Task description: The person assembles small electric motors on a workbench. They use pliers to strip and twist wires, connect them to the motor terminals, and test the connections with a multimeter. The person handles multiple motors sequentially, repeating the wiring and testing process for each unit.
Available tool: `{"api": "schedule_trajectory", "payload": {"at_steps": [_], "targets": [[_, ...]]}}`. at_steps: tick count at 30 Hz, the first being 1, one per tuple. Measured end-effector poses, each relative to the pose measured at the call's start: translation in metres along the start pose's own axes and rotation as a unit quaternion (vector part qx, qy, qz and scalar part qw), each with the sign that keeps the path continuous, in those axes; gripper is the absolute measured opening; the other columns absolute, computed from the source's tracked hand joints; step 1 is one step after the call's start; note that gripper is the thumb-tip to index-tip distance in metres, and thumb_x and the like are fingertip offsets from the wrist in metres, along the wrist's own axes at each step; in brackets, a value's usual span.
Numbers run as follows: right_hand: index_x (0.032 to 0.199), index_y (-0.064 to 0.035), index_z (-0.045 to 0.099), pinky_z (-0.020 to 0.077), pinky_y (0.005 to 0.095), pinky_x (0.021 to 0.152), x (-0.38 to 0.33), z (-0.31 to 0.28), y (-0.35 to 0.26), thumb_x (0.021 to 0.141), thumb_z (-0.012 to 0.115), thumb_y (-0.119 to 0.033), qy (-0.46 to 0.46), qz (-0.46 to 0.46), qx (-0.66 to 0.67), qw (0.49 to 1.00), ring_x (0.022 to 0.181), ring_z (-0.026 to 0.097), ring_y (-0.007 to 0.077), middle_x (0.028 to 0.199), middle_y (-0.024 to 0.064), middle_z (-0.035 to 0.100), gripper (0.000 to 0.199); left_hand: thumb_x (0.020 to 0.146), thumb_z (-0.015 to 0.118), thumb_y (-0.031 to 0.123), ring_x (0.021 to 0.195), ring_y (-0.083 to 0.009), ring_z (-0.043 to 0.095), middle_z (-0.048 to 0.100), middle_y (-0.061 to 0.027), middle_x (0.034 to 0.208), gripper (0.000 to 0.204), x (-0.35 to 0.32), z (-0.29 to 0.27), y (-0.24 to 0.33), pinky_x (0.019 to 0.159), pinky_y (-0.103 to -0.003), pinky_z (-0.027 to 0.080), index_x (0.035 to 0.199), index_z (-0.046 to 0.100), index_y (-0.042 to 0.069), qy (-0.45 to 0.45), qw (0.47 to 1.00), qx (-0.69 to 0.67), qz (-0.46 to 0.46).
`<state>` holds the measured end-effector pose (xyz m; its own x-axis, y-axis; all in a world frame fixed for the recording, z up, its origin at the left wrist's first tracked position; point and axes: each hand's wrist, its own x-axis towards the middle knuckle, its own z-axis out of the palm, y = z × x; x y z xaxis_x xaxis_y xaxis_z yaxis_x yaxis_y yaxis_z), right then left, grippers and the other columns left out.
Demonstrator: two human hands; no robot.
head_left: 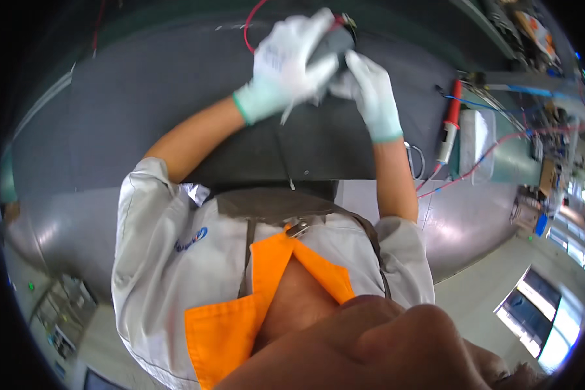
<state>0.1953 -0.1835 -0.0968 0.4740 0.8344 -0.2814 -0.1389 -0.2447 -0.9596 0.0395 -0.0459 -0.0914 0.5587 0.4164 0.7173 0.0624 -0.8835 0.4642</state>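
Note:
Both my hands wear white gloves with pale green cuffs and meet over the far part of the dark work surface. My left hand [286, 62] is closed round a dark grey, rounded object [335, 43], its thumb along the near side. From the right, my right hand [370, 91] has its fingers bent at the object's lower edge. What lies between those fingertips is hidden. Something small and red shows at the object's top, close to a thin red cable [248, 29]. A thin pale strip [286, 114] hangs below my left hand.
On the right lies a red and white pen-shaped tool [450, 123] with a cable, beside a clear tray [487, 146] with white contents. A metal loop [416, 161] sits by my right forearm. Red and blue lines run across the right side. The dark table [143, 117] spans the front.

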Motion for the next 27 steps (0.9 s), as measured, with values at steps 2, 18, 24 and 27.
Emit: {"api": "schedule_trajectory", "payload": {"at_steps": [2,18,24,27], "targets": [[0.141,0.0087,0.054,0.0595,0.031,0.083,0.028,0.015,-0.024,0.102,0.065,-0.027,0.088,-0.111,0.047,0.989,0.098,0.068,0.0172,0.121,0.0144,0.067,0.054,0.095,0.066,0.03,0.098,-0.0324,0.066,0.067,-0.0166,0.105,0.046,0.061,0.022,-0.028,0.088,-0.041,0.052,0.129,0.064,0.0,-0.017,0.983,0.022,-0.183],[0.13,0.0029,0.055,0.061,0.0354,0.064,-0.057,-0.199,-0.029,0.097,0.07,-0.011,0.34,-0.156,0.135,0.918,0.077,0.071,0.0231,0.101,0.0165,0.071,0.039,0.107,0.056,0.033,0.088,-0.0136,0.066,0.065,-0.0025,0.097,0.045,-0.035,-0.063,0.013,0.077,-0.028,0.056,0.136,0.061,-0.001,-0.257,0.564,-0.643,-0.45],[0.109,-0.0002,0.075,0.0557,0.0245,0.059,-0.066,-0.037,-0.032,0.098,0.069,-0.022,0.005,0.041,-0.14,0.989,0.065,0.068,0.0117,0.086,0.0102,0.075,0.025,0.106,0.058,0.035,0.091,-0.0156,0.07,0.069,-0.0063,0.101,0.045,-0.017,-0.044,0.014,0.087,-0.033,0.059,0.129,0.065,-0.002,-0.302,0.524,-0.698,-0.384],[0.117,0.0005,0.074,0.0567,0.026,0.062,-0.085,0.012,-0.006,0.098,0.067,-0.018,-0.075,0.077,-0.079,0.991,0.07,0.07,0.011,0.089,0.0091,0.076,0.027,0.107,0.058,0.035,0.089,-0.015,0.071,0.069,-0.0071,0.098,0.044,-0.013,-0.046,0.024,0.086,-0.032,0.06,0.128,0.066,-0.003,-0.262,0.572,-0.671,-0.393]]}}
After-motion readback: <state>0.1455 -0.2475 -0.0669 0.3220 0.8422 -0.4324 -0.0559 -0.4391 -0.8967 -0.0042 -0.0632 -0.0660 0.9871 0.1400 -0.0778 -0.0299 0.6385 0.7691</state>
